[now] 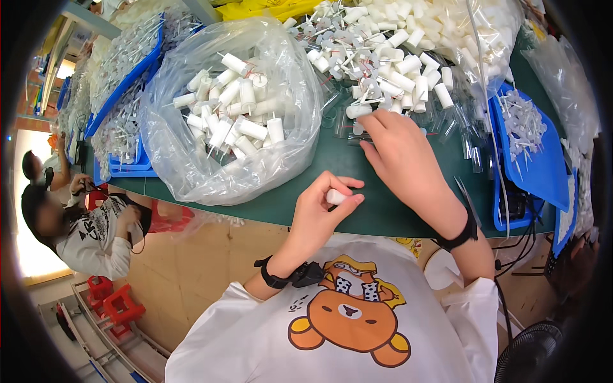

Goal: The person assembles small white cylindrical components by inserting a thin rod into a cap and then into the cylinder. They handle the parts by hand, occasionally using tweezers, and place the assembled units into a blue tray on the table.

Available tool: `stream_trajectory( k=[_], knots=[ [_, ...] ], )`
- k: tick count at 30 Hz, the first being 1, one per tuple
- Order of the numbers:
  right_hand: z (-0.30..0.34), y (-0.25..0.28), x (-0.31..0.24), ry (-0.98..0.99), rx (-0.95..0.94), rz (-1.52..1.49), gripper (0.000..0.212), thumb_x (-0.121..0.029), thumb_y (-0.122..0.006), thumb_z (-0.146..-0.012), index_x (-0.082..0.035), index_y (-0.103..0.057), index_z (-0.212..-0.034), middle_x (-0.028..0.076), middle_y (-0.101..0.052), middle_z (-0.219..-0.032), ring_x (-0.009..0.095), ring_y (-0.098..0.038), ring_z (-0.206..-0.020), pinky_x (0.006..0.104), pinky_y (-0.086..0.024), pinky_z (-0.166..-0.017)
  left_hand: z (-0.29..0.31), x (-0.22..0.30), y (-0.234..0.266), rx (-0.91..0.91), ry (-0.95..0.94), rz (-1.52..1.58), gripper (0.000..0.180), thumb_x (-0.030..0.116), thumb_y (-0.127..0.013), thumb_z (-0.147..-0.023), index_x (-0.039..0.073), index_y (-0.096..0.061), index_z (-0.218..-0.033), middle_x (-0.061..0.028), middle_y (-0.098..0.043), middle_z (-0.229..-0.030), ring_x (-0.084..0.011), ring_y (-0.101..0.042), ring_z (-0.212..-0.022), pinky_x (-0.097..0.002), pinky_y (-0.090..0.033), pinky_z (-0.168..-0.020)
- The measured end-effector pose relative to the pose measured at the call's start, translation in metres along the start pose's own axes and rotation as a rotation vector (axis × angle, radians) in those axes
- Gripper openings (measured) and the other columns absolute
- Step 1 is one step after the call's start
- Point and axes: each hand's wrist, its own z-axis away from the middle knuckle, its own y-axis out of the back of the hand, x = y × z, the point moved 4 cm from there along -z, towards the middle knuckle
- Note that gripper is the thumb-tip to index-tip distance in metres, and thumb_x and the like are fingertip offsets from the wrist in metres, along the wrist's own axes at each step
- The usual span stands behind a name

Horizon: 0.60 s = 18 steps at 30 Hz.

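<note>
My left hand (320, 205) is closed around a short white cylinder (334, 196), whose end shows between thumb and fingers, just over the table's near edge. My right hand (403, 150) reaches over the table to the pile's near edge. Its thumb and forefinger are apart, close to another white cylinder (359, 111) and some clear tubes (350, 133); whether the fingertips touch these is unclear. Beyond it lies a heap of white cylinders (405, 80). Grey discs with thin white stems (345, 48) are mixed in on its left side.
An open clear plastic bag (300, 147) holding stemmed white cylinders stands left on the green table (268, 214). Blue trays (543, 169) with small pale parts sit at the right, near tweezers (466, 198) and a hanging cable. More blue trays (131, 167) and another person (96, 230) are left.
</note>
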Motion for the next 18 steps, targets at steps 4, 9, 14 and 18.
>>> stream_trajectory(
  k=[4, 9, 14, 18],
  knots=[
    [-0.012, -0.021, 0.013, -0.036, -0.051, -0.023, 0.017, -0.004, -0.063, -0.073, 0.000, -0.053, -0.085, 0.012, -0.054, -0.083, 0.031, -0.057, -0.078, 0.0389, -0.046, -0.068, 0.000, 0.006, 0.005, 0.055, -0.088, -0.198, 0.020, -0.004, -0.066, -0.077, 0.001, -0.051, -0.089, -0.0103, -0.061, -0.089, -0.0116, -0.060, -0.074, -0.0205, -0.048, -0.061],
    [-0.008, -0.001, 0.021, -0.148, -0.007, -0.205, 0.025, -0.004, -0.066, -0.074, -0.001, -0.057, -0.097, 0.011, -0.057, -0.086, 0.026, -0.058, -0.075, 0.0351, -0.045, -0.064, 0.001, 0.014, 0.006, 0.098, 0.112, 0.089, 0.024, -0.006, -0.067, -0.074, -0.001, -0.055, -0.094, -0.0093, -0.062, -0.079, -0.0118, -0.060, -0.064, -0.0215, -0.048, -0.051],
    [0.019, 0.047, 0.001, -0.242, 0.084, -0.521, 0.028, -0.001, -0.066, -0.075, 0.002, -0.057, -0.101, 0.011, -0.061, -0.090, 0.019, -0.063, -0.079, 0.0286, -0.049, -0.066, -0.002, 0.011, 0.008, 0.032, 0.051, 0.079, 0.039, -0.004, -0.064, -0.079, -0.001, -0.051, -0.115, -0.0107, -0.063, -0.088, -0.0111, -0.059, -0.070, -0.0218, -0.049, -0.054],
    [0.058, 0.048, -0.004, -0.543, 0.152, -1.026, 0.029, 0.003, -0.064, -0.077, 0.005, -0.056, -0.105, 0.012, -0.063, -0.097, 0.016, -0.064, -0.084, 0.0271, -0.051, -0.073, -0.004, 0.014, 0.001, -0.083, 0.110, 0.088, 0.053, -0.001, -0.057, -0.086, 0.005, -0.038, -0.135, -0.0095, -0.060, -0.093, -0.0098, -0.055, -0.073, -0.0222, -0.049, -0.060]
  ],
)
